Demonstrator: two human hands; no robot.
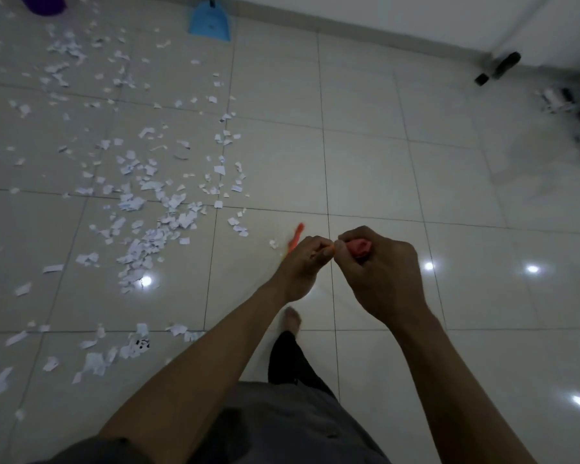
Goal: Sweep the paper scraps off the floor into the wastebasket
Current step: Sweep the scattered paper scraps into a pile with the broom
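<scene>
White paper scraps [148, 209] lie scattered over the left half of the tiled floor. A blue dustpan [210, 22] rests on the floor at the top, near the wall. The purple wastebasket [44, 3] shows only partly at the top left corner. Both my hands hold an orange broom: my right hand [379, 269] is shut on its reddish handle end [359, 247], and my left hand [302, 266] grips the shaft just beside it. An orange part of the broom [295, 237] sticks out past my left hand, blurred.
A white wall and skirting [382, 31] run along the top. Black and white objects [570, 102], maybe furniture feet and wheels, sit at the far right. My bare foot [292, 321] and dark trouser leg stand on the tiles below my hands.
</scene>
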